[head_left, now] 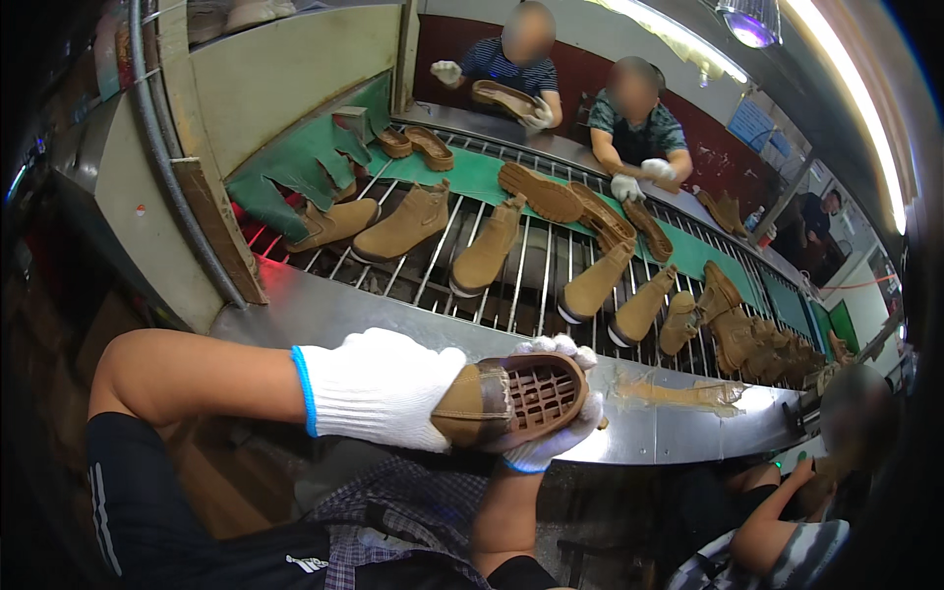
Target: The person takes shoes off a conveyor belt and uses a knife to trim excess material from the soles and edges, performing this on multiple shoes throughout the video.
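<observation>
Close in front of me is a tan ankle boot (470, 407), held sideways in both gloves. A brown rubber sole (546, 395) with a grid-like inside meets the boot's right end, only partly covering it. My left hand (388, 385), in a white knit glove with a blue cuff, is closed round the boot's upper on the left. Fingers of my right hand (567, 433), gloved too, curl round the sole's far and right rim from beneath. Where upper and sole meet underneath is hidden.
Beyond a metal ledge (649, 433), a rack of metal bars (531, 275) carries several tan boots (398, 224) and loose soles (539, 192) on green sheeting (472, 172). Two gloved co-workers (639, 133) stand across it; another person sits at lower right. A machine housing (285, 84) bounds the left.
</observation>
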A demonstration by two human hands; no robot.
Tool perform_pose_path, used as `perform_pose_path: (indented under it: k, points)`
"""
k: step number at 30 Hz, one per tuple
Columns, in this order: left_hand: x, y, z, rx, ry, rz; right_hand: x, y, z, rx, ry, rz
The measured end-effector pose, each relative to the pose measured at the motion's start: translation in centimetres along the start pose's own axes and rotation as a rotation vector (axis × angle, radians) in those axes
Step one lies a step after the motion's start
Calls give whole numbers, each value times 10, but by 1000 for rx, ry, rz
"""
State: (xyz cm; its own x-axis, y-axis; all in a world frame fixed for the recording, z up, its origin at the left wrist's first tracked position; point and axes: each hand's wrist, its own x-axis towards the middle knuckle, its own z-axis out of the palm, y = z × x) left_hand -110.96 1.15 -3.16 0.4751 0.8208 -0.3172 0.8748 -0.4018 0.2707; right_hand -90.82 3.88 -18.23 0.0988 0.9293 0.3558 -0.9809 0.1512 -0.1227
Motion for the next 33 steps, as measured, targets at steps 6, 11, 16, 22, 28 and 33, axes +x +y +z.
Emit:
perform_pose_path:
  k: [6,11,16,22,28,33]
  points:
    - [16,0,1,1,17,60,12,-10,10,-558,-292,126]
    - [33,12,-4,5,10,137,10,-23,17,-569,-195,135]
    - [39,19,-9,-52,85,235,13,-43,14,-815,-227,127]
    - [64,31,5,9,206,471,11,-89,24,-925,-149,259]
    - [75,43,-8,92,194,660,-5,-104,53,-1476,-115,234]
    - [79,62,-17,289,-40,553,-3,-114,70,-1354,6,455]
